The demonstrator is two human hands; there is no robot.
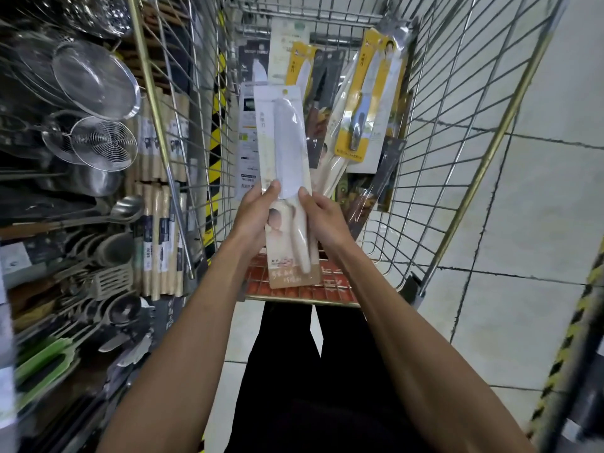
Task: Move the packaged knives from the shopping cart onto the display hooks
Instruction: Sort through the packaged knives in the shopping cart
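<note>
Pale floor tiles run under the shopping cart (457, 132). Above its near edge, left hand (253, 215) and right hand (322, 220) each pinch a white packaged knife (286, 165) by its sides. Several more packs (369, 96) lean deeper in the cart, so plenty's left; hooks unseen.

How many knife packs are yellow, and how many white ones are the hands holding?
Yellow packs: 2
White pack, gripped by left hand and right hand: 1
Total: 3
</note>
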